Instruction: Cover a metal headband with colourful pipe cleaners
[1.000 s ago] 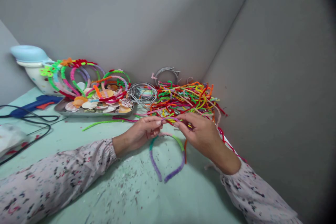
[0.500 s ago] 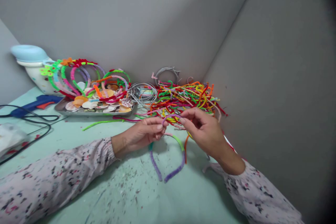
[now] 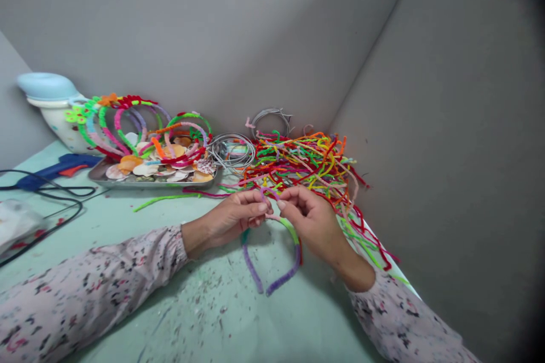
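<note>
A short purple pipe cleaner (image 3: 269, 190) is bent into a small arch between my two hands. My left hand (image 3: 238, 214) pinches one end of it, fingers closed. The fingertips of my right hand (image 3: 309, 215) are closed on the other end, close to the left ones. Just below the hands, a headband (image 3: 283, 282) wrapped in purple, green and pink pipe cleaner lies on the table; my hands partly hide its top.
Behind my hands lies a tangled heap of coloured pipe cleaners (image 3: 315, 159). Coiled grey wire (image 3: 232, 153) sits beside a metal tray (image 3: 153, 184) of shells and finished headbands. At the left are a blue glue gun (image 3: 51, 173), its black cable and a white bin (image 3: 59, 122) with a blue lid.
My right hand has moved left towards my left hand, bending the purple pipe cleaner into a tighter arch. My left hand has hardly moved.
</note>
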A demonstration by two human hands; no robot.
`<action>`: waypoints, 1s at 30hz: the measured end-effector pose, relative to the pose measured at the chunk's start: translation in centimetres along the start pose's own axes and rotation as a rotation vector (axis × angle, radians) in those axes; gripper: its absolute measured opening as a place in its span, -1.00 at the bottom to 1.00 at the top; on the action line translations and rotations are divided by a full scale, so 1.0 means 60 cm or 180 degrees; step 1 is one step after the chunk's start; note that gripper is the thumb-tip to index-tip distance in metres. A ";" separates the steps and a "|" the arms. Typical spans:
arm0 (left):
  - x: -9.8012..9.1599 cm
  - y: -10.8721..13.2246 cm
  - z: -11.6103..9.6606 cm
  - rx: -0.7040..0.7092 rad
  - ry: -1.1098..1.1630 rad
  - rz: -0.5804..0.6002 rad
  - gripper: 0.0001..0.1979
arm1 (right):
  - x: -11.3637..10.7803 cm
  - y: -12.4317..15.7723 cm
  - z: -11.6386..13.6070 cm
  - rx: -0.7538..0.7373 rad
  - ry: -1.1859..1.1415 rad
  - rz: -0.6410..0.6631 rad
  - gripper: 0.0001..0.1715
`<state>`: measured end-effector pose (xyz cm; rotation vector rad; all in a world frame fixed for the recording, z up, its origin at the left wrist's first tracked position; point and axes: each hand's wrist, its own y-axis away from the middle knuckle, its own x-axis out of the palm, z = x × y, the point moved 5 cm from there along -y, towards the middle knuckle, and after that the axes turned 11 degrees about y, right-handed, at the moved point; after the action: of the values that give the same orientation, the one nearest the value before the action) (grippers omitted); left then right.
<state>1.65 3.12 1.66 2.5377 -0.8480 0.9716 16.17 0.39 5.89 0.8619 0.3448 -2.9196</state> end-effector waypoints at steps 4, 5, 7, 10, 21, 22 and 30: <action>-0.007 -0.005 -0.001 0.0061 0.0168 -0.0196 -0.85 | 0.008 0.000 -0.009 0.0014 -0.0033 -0.0013 -0.75; -0.009 -0.006 -0.003 0.0091 0.0207 -0.0251 -0.83 | 0.009 0.000 -0.011 0.0002 -0.0031 -0.0026 -0.74; -0.013 -0.007 -0.006 0.0189 0.0241 -0.0364 -0.81 | 0.010 -0.001 -0.012 -0.0011 -0.0023 -0.0092 -0.73; -0.013 -0.007 -0.011 0.0329 0.0174 -0.0482 -0.81 | 0.010 -0.002 -0.011 -0.0028 -0.0120 -0.0221 -0.75; -0.010 -0.005 -0.006 0.0281 0.0019 -0.0462 -0.87 | 0.023 -0.002 -0.025 0.0059 -0.0214 -0.0204 -0.85; -0.010 -0.005 -0.005 0.0272 0.0005 -0.0456 -0.87 | 0.025 -0.003 -0.026 0.0056 -0.0241 -0.0191 -0.85; -0.004 -0.004 0.002 0.0183 -0.0180 -0.0244 -0.91 | 0.042 -0.002 -0.030 0.0344 -0.0743 0.0074 -0.83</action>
<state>1.75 3.36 1.39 2.6368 -0.7425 0.9173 14.98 0.90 3.05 0.5225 0.1598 -2.9971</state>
